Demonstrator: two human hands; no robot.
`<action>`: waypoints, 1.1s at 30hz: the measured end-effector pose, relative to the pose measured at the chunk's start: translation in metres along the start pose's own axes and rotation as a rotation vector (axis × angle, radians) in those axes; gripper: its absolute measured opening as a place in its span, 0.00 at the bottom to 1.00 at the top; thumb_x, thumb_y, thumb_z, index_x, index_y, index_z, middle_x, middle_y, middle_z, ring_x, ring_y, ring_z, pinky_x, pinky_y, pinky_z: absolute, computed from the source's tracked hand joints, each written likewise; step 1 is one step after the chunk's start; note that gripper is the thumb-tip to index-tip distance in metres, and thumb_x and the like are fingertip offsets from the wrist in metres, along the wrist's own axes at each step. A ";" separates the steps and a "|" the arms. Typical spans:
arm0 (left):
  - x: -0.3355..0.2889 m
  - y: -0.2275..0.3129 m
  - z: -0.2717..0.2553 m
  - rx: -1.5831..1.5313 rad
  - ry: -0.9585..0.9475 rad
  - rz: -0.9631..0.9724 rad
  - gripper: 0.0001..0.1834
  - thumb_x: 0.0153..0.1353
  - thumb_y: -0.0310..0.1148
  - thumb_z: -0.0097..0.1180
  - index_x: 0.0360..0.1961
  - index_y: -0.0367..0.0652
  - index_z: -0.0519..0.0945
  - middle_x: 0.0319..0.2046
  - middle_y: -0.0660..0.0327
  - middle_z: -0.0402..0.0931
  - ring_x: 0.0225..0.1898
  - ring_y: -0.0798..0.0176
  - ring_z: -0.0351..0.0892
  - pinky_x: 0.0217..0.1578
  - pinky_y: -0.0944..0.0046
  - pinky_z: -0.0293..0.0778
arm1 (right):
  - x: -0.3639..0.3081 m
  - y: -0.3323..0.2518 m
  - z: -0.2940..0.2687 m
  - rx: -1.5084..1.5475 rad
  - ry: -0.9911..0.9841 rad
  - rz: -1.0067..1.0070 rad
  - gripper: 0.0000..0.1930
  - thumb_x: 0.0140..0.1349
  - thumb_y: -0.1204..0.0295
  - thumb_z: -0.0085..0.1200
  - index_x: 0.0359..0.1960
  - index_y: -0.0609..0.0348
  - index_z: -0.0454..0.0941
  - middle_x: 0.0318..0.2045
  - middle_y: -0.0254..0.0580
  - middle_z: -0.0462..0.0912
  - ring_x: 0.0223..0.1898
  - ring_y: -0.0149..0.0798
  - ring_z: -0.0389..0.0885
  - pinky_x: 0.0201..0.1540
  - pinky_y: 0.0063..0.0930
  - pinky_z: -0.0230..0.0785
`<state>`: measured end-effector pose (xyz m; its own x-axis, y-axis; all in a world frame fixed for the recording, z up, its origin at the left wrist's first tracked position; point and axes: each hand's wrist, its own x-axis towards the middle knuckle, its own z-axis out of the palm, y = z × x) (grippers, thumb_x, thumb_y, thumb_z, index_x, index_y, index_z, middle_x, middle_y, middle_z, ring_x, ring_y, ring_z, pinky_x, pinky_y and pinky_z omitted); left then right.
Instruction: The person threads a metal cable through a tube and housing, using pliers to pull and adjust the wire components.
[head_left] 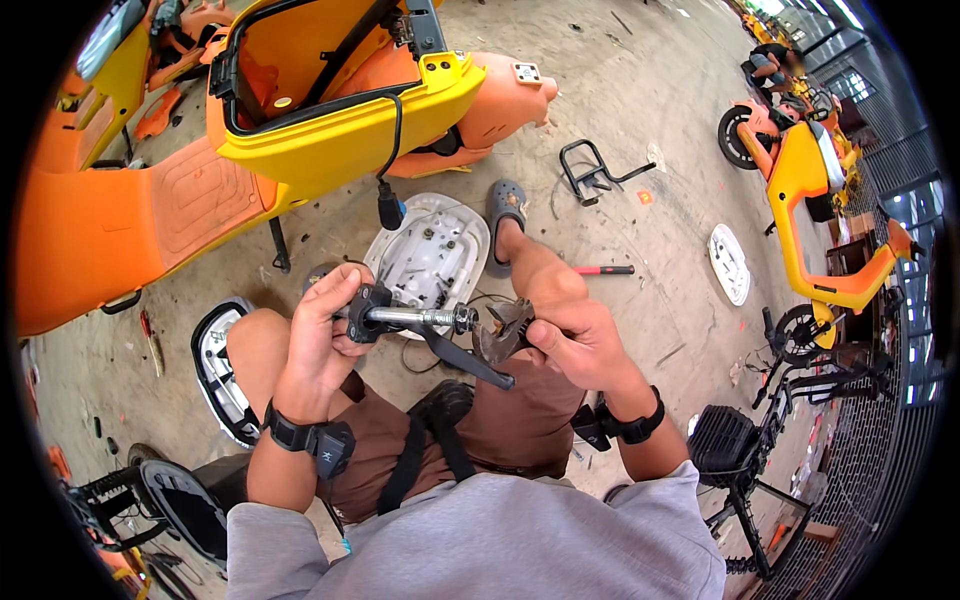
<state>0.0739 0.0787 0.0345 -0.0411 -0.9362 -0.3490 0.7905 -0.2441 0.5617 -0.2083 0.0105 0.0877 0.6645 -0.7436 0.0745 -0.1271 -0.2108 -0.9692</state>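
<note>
Left hand (325,325) clenched round black-clamped steel axle (410,318) with threaded, nutted end; right hand (575,340) gripping rusty pliers (503,330).

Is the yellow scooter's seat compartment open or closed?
Open: the yellow scooter shows its orange inside, with no seat covering it.

Ahead of you, a yellow-and-orange scooter body (330,110) lies on the concrete floor (650,130). A white seat base (430,255) sits just past your knees. A black metal rack (590,172) and a red-handled tool (603,270) lie further right. Another yellow scooter (810,190) stands far right.
</note>
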 end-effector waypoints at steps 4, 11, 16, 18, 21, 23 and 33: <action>0.000 0.001 0.002 0.036 0.002 -0.015 0.08 0.70 0.34 0.47 0.36 0.42 0.75 0.19 0.70 0.69 0.10 0.83 0.46 0.09 0.79 0.43 | -0.002 0.009 -0.006 0.064 -0.095 0.046 0.19 0.70 0.66 0.51 0.21 0.63 0.75 0.15 0.30 0.72 0.19 0.22 0.66 0.22 0.21 0.58; -0.004 0.002 0.005 0.020 0.009 -0.061 0.09 0.70 0.34 0.48 0.35 0.41 0.75 0.18 0.70 0.68 0.10 0.83 0.47 0.09 0.79 0.44 | 0.003 0.011 -0.005 0.168 -0.216 0.091 0.19 0.71 0.64 0.50 0.24 0.65 0.76 0.16 0.29 0.73 0.19 0.19 0.65 0.20 0.19 0.56; -0.004 0.003 0.002 0.086 0.049 -0.088 0.09 0.70 0.35 0.48 0.35 0.42 0.73 0.14 0.72 0.61 0.09 0.82 0.48 0.09 0.78 0.50 | 0.004 0.018 0.000 0.215 -0.209 0.092 0.16 0.70 0.65 0.51 0.29 0.66 0.78 0.18 0.30 0.74 0.19 0.19 0.66 0.20 0.17 0.57; -0.003 0.005 0.005 0.119 0.052 -0.096 0.09 0.69 0.36 0.48 0.34 0.42 0.72 0.13 0.72 0.59 0.08 0.80 0.49 0.09 0.78 0.54 | 0.005 0.015 -0.003 0.218 -0.217 0.124 0.15 0.70 0.65 0.52 0.31 0.66 0.79 0.19 0.31 0.75 0.20 0.20 0.66 0.21 0.17 0.58; -0.004 0.005 0.002 0.144 0.025 -0.103 0.09 0.68 0.36 0.50 0.34 0.41 0.72 0.14 0.69 0.64 0.08 0.79 0.54 0.09 0.77 0.56 | 0.009 0.019 -0.007 0.170 -0.286 0.030 0.14 0.69 0.66 0.54 0.36 0.69 0.80 0.21 0.35 0.78 0.22 0.22 0.70 0.23 0.18 0.62; -0.003 0.002 -0.003 0.148 0.008 -0.114 0.09 0.67 0.36 0.51 0.34 0.41 0.72 0.15 0.67 0.66 0.08 0.78 0.57 0.08 0.76 0.56 | 0.011 0.016 -0.008 0.153 -0.291 0.010 0.15 0.68 0.66 0.54 0.38 0.71 0.80 0.23 0.37 0.79 0.24 0.24 0.73 0.25 0.19 0.64; -0.003 0.006 0.001 0.037 0.013 -0.182 0.08 0.68 0.34 0.50 0.34 0.41 0.73 0.15 0.71 0.63 0.09 0.82 0.47 0.08 0.78 0.48 | 0.012 0.007 -0.010 0.053 -0.299 -0.005 0.13 0.69 0.68 0.53 0.34 0.70 0.79 0.22 0.38 0.79 0.25 0.27 0.75 0.28 0.22 0.67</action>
<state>0.0779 0.0797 0.0399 -0.1732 -0.8727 -0.4564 0.7474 -0.4183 0.5161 -0.2090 -0.0061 0.0837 0.8533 -0.5212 0.0146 -0.0898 -0.1746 -0.9805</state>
